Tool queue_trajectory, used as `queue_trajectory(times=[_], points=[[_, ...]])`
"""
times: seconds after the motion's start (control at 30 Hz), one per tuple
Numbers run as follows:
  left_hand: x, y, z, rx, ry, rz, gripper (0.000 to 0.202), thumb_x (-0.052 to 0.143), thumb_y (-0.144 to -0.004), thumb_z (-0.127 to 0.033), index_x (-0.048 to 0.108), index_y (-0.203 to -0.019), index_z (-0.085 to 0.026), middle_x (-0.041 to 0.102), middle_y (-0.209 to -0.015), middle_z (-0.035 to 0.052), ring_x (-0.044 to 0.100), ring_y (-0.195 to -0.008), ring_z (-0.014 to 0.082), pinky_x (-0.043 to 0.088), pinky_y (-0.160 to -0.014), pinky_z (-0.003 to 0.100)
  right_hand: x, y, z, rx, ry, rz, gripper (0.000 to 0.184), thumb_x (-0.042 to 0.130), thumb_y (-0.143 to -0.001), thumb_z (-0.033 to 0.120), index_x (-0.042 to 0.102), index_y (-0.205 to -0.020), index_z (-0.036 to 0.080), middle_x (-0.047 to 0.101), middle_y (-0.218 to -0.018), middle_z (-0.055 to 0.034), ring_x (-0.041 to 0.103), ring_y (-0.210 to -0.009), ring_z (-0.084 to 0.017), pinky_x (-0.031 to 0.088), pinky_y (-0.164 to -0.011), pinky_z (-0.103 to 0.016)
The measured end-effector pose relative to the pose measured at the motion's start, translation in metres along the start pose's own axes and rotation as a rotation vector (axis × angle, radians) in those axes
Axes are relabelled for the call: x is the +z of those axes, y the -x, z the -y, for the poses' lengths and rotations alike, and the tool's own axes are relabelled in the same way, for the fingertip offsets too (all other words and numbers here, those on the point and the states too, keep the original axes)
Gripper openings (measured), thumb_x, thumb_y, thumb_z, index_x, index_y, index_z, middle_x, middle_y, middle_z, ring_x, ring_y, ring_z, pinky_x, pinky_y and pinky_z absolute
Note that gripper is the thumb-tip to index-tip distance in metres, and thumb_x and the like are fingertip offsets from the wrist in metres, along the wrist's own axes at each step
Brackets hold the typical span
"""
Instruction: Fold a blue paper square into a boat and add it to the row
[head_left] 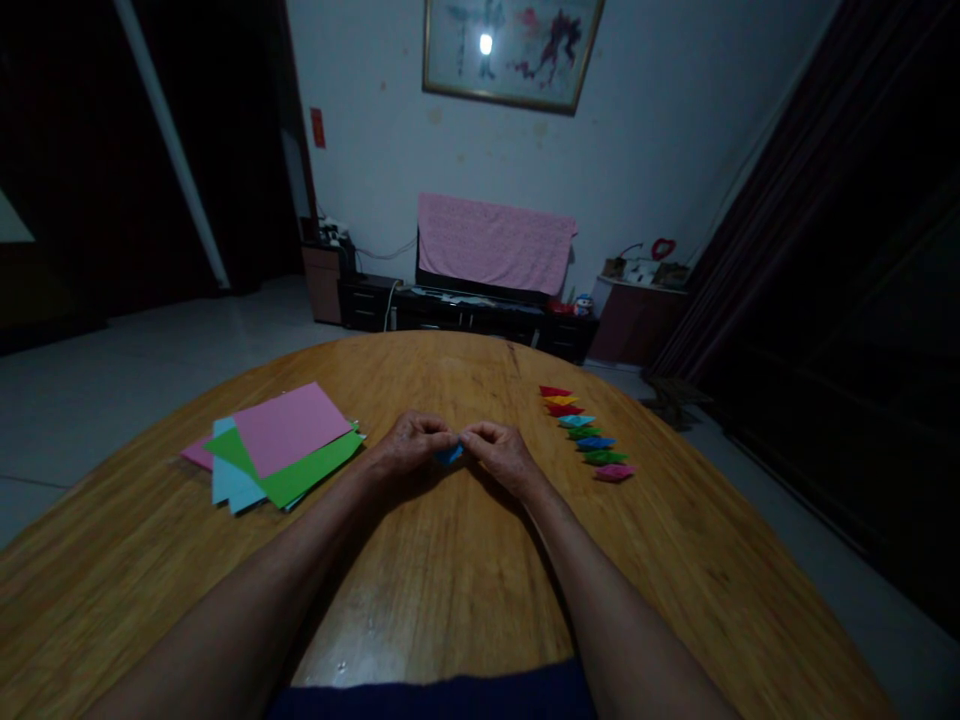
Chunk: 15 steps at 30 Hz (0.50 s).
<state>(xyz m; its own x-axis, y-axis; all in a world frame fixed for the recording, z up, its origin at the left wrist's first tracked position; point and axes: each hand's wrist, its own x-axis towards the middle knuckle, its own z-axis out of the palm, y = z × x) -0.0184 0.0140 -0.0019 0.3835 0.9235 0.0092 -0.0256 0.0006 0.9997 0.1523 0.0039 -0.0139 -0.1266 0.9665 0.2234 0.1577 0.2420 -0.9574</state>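
My left hand (409, 443) and my right hand (499, 452) meet at the middle of a round wooden table (450, 580). Both are closed in a pinch on a small folded blue paper piece (450, 454) held just above the tabletop, mostly hidden by the fingers. To the left of my left hand lies a fanned stack of coloured paper sheets (281, 445), pink on top, green and light blue under it. To the right of my right hand runs a row of several small folded paper pieces (586, 432) in red, yellow, blue, green and pink.
Beyond the table's far edge stands a low dark cabinet (465, 310) with a screen draped in a pink cloth (495, 243). A framed picture (514, 50) hangs on the white wall. Dark curtains (787, 250) fill the right side; the room is dim.
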Motion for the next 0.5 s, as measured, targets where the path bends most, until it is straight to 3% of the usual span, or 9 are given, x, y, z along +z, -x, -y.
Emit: queue_trajectory(times=[0.23, 0.37, 0.5], points=[[0.0060, 0.0052, 0.0046, -0.038, 0.159, 0.075, 0.020, 0.069, -0.069, -0.033, 0.062, -0.070, -0.014, 0.050, -0.051, -0.0017, 0.042, -0.041, 0.0076, 0.027, -0.042, 0.022, -0.0023, 0.0022, 0.0051, 0.003, 0.025, -0.010, 0.024, 0.062, -0.073, 0.037, 0.062, -0.065, 0.015, 0.054, -0.057, 0.0023, 0.045, -0.051, -0.009, 0.035, -0.050, -0.021], [0.0042, 0.0048, 0.0050, -0.083, 0.167, 0.042, 0.027, 0.070, -0.070, -0.040, 0.059, -0.068, -0.015, 0.051, -0.053, -0.0017, 0.045, -0.044, 0.0078, 0.030, -0.044, 0.022, -0.0002, 0.0026, 0.0024, 0.035, 0.000, -0.052, 0.025, 0.062, -0.073, 0.039, 0.061, -0.066, 0.015, 0.054, -0.056, 0.0024, 0.044, -0.047, -0.008, 0.032, -0.045, -0.020], [-0.0003, 0.0029, 0.0067, -0.113, 0.171, -0.017, 0.023, 0.071, -0.067, -0.034, 0.057, -0.067, -0.017, 0.051, -0.054, -0.0031, 0.046, -0.046, 0.0071, 0.032, -0.046, 0.020, 0.0018, 0.0013, -0.0029, 0.044, -0.012, -0.062, 0.027, 0.062, -0.075, 0.041, 0.062, -0.069, 0.015, 0.052, -0.053, 0.0033, 0.042, -0.044, -0.008, 0.031, -0.042, -0.019]])
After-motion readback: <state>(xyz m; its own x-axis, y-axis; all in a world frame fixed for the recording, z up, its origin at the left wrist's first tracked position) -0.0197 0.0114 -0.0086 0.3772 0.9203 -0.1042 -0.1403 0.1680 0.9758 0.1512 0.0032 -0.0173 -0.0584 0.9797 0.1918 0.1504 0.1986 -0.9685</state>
